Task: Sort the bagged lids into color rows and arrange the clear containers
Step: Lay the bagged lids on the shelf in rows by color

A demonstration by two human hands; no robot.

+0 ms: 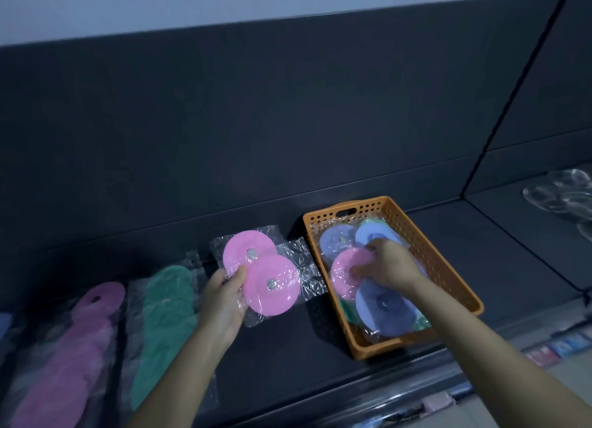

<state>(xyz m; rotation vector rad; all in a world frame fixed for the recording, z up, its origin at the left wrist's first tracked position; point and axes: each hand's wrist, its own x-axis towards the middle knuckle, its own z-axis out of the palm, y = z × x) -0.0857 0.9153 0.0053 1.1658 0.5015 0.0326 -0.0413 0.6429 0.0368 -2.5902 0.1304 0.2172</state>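
Observation:
My left hand (222, 299) grips two pink lids in clear bags (272, 286), held fanned out above the dark shelf just left of the orange basket (448, 267). My right hand (389, 264) reaches into the basket and pinches another pink bagged lid (344, 275). Around it in the basket lie several blue bagged lids (381, 309), with green ones partly hidden underneath. On the shelf to the left run a row of green bagged lids (166, 312) and a row of pink bagged lids (70, 357). Clear containers (563, 196) stand on the shelf at far right.
A dark back panel rises behind the shelf. A vertical divider (512, 100) separates this bay from the right bay. A blue item shows at the far left edge (4, 325). Small coloured packets (557, 347) sit below the shelf's front edge at right.

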